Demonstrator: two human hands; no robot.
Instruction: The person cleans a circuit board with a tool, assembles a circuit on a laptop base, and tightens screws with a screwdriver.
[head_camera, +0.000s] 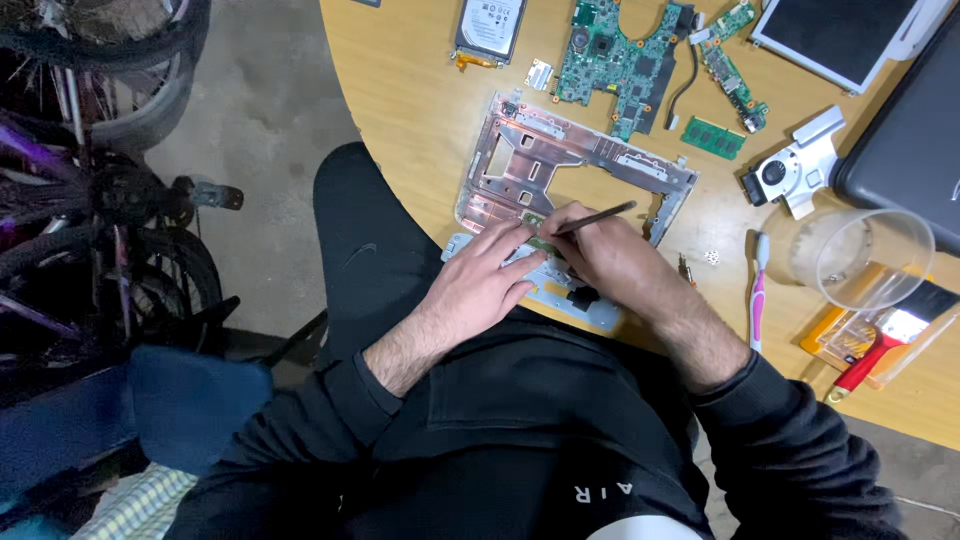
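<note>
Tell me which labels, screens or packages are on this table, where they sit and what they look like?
Hard drive: top edge, left of the green board; silver rectangle with a white label.
Screen panel: top right corner; flat dark rectangle in a pale grey frame, unlit.
Laptop lid: right edge; dark grey slab, closed.
Orange packet: lower right, under the clear plastic cup; flat, partly hidden.

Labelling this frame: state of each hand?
Left hand: open, flat on the silver metal laptop frame.
Right hand: closed on a thin dark tool.

Bare wooden table (420, 110) open to my left of the metal laptop frame (560, 160), green circuit board (615, 55) blocking beyond, toothbrush (757, 295) and clear plastic cup (860, 260) crowding my right.
</note>
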